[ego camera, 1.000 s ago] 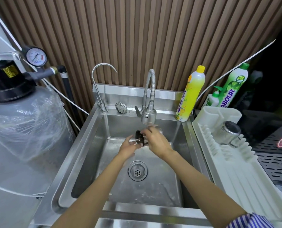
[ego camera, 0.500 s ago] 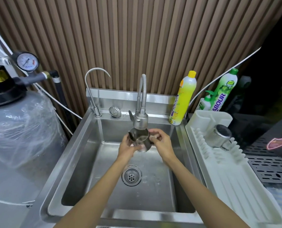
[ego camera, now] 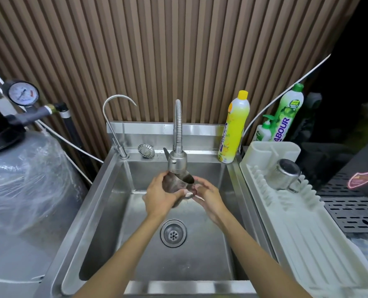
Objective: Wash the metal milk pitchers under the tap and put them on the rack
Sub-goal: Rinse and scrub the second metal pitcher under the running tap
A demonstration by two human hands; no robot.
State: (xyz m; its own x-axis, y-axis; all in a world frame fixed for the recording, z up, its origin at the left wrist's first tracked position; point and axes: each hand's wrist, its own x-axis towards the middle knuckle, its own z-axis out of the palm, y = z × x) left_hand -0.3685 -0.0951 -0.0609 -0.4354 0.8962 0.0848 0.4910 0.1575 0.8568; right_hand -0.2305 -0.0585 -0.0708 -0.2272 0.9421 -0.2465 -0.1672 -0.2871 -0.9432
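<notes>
Rinsing is the step in hand, as I judge it. The metal pitcher (ego camera: 178, 186) hangs over the sink (ego camera: 105, 211) with its mouth tipped up just under the tap head (ego camera: 177, 161), at twelve o'clock from the drain (ego camera: 173, 233). My left grip (ego camera: 159, 198) is wrapped round the pitcher's body from nine o'clock and carries it. My right grip (ego camera: 208, 196) sits at three o'clock of the pitcher, by the handle. Its fingers are blurred, so I cannot tell whether it pinches the handle or only brushes it. I cannot make out a water stream either.

A second pitcher (ego camera: 284, 175) lies tilted at the far end of the white rack (ego camera: 307, 244), at three o'clock from the sink.

Trouble could come in several ways:
- Wet steel held by one grip alone may slide out and drop into the basin.
- The rim is so near the tap head that a careless lift would knock it.
- On the way to three o'clock, a wide swing could clip the yellow bottle (ego camera: 234, 127) at one o'clock.
- A hasty landing could bump the parked pitcher or leave this one rolling on the ribs.
</notes>
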